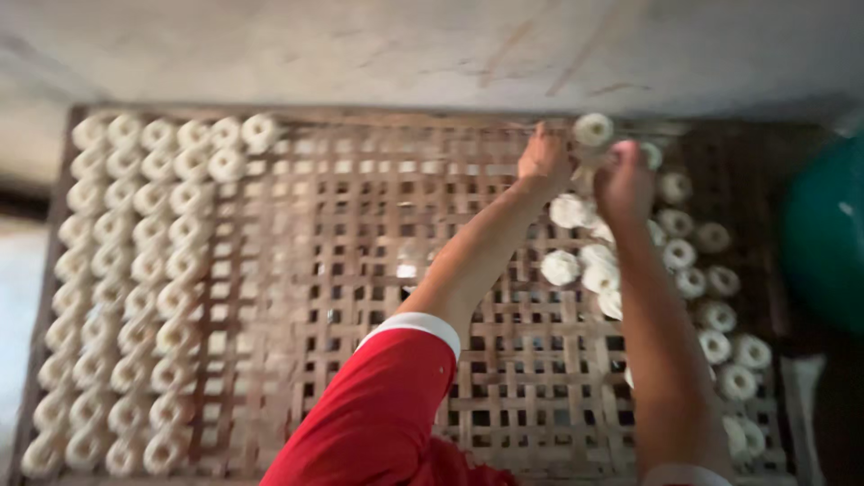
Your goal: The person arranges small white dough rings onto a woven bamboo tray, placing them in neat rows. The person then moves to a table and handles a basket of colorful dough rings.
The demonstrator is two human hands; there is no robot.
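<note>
Both my arms reach out over a woven bamboo lattice tray (360, 234). My left hand (543, 160) and my right hand (623, 180) meet at the tray's far right edge, fingers closed around a white dough ring (593, 129). More white dough rings (576, 261) lie loosely just below my hands and down the right side (715, 315). Motion blur hides which fingers grip the ring.
Several neat rows of white dough rings (135, 270) fill the tray's left part. A teal round container (823, 234) sits off the right edge. A pale wall or floor (432, 54) lies beyond the tray's far side. My left sleeve is red (387, 405).
</note>
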